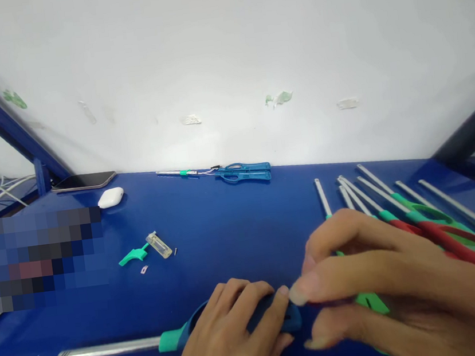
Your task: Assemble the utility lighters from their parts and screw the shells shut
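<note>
A long-necked lighter (111, 349) lies along the front of the blue table, its metal tube pointing left, with a teal collar and a blue handle. My left hand (235, 334) rests on the blue handle, fingers curled over it. My right hand (389, 286) is beside it, thumb and fingers pinched at the handle's right end (295, 315); what it pinches is too small to make out. A green part (371, 302) shows under the right hand.
Several red and green lighters (433, 223) with metal tubes lie fanned at the right. A teal trigger piece with a clear part (146, 248) lies mid-table. At the back are a blue lighter (241, 173), a white earbud case (110, 197) and a phone (84, 181).
</note>
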`<action>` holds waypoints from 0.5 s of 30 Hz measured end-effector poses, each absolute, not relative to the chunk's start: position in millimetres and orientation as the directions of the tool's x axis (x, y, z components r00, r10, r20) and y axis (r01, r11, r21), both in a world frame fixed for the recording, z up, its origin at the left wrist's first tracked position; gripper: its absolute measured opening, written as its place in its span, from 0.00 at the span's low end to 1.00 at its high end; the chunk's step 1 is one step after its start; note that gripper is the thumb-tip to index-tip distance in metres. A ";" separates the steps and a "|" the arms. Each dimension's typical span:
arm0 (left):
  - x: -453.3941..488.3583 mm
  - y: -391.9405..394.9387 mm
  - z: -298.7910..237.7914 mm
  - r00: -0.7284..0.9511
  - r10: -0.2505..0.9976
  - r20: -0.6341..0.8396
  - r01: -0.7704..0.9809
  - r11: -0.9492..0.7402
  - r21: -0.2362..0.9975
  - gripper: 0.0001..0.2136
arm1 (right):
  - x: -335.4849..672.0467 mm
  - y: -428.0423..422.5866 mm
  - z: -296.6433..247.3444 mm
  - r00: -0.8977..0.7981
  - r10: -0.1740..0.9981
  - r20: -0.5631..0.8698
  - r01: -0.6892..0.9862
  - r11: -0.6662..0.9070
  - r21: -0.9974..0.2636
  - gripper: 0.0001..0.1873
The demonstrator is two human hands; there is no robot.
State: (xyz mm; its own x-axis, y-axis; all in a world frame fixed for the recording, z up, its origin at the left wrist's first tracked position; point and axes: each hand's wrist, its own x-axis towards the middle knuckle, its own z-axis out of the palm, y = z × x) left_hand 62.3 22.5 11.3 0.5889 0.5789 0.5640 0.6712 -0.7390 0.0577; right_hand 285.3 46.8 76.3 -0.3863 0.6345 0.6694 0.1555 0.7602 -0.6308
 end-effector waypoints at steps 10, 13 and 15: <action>59.1 21.1 11.5 0.591 0.584 0.557 0.664 -0.744 0.076 0.18 | 287.5 47.0 87.1 -0.396 0.571 0.720 0.221 0.820 -0.528 0.06; 58.8 21.1 12.3 0.605 0.594 0.531 0.659 -0.747 0.084 0.16 | 289.3 42.4 82.0 -0.403 0.616 0.676 0.356 0.787 -0.505 0.13; 59.5 20.7 12.2 0.601 0.596 0.532 0.660 -0.746 0.090 0.16 | 288.4 41.5 78.3 -0.336 0.624 0.705 0.377 0.775 -0.507 0.15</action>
